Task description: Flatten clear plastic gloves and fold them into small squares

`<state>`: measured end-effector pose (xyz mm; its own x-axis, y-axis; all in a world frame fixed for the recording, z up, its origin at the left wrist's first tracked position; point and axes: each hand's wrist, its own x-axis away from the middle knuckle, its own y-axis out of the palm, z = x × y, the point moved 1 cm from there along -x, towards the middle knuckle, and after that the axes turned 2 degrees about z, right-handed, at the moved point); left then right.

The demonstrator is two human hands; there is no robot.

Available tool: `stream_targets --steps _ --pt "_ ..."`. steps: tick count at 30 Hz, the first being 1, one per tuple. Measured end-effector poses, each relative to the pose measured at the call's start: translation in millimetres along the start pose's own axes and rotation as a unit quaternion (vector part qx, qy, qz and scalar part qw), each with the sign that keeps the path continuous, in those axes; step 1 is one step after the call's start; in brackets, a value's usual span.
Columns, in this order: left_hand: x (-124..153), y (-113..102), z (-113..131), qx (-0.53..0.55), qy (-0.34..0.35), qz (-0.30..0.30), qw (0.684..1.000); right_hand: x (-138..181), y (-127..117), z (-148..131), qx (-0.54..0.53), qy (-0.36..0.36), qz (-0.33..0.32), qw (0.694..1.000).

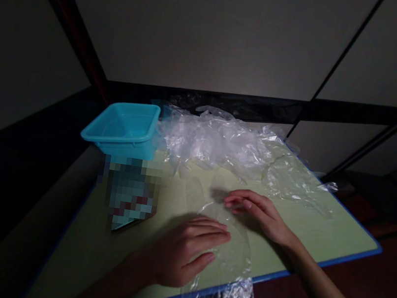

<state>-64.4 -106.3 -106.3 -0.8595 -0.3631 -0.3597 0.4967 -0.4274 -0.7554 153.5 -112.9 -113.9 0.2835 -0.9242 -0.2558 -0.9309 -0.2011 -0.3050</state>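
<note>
A transparent plastic bag (227,253) lies on the yellow-green tabletop, and its crinkled lower end hangs over the front edge. My left hand (191,247) rests over the bag's left side, palm down, with its fingers stretched out to the right. Across from it, my right hand (259,213) hovers at or lightly touches the bag's far right part. Its fingers are loosely curved, with nothing visible in them. Whether either hand presses on the film cannot be made out.
A heap of crumpled transparent plastic bags (215,139) spreads along the back of the table, with looser film (297,184) at the right. A turquoise plastic basin (127,128) stands back left. In front of it lies a pixelated flat object (131,199). Blue trim (346,256) edges the tabletop.
</note>
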Motion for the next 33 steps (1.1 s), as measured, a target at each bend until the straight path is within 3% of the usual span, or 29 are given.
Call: stream_targets --steps 3,9,12,14,16,18,21,23,28,33 --pt "-0.5 1.4 -6.6 0.041 -0.066 0.046 0.996 -0.7 5.0 4.0 -0.080 0.050 -0.053 0.994" --pt "-4.9 5.1 -16.8 0.093 -0.158 0.080 0.980 -3.1 8.6 11.8 -0.052 0.061 -0.101 0.992" --pt "-3.3 3.4 -20.2 0.106 -0.155 0.108 0.976 -1.3 3.7 5.7 -0.008 0.014 -0.082 0.997" --pt "0.4 -0.9 -23.3 0.070 -0.130 0.127 0.981 3.1 -2.7 -1.5 0.078 -0.040 -0.071 0.994" --pt "4.5 -6.0 -26.1 0.002 -0.086 0.104 0.991 10.3 -9.4 -7.7 0.190 -0.085 -0.104 0.973" --pt "7.9 -9.3 -28.0 -0.070 -0.038 0.031 0.996 19.2 -14.7 -10.3 0.272 -0.112 -0.179 0.939" --pt "10.4 -9.0 -29.3 -0.139 0.003 -0.083 0.987 30.7 -19.6 -7.2 0.335 -0.124 -0.261 0.897" --pt "10.8 -6.4 -30.0 -0.160 -0.001 -0.124 0.979 35.3 -20.9 -3.0 0.363 -0.115 -0.287 0.879" --pt "11.3 -1.2 -31.9 -0.165 -0.029 -0.151 0.974 38.5 -21.1 4.2 0.396 -0.111 -0.330 0.850" --pt "11.6 -0.1 -32.6 -0.159 -0.048 -0.156 0.974 38.9 -21.7 5.5 0.405 -0.114 -0.332 0.844"
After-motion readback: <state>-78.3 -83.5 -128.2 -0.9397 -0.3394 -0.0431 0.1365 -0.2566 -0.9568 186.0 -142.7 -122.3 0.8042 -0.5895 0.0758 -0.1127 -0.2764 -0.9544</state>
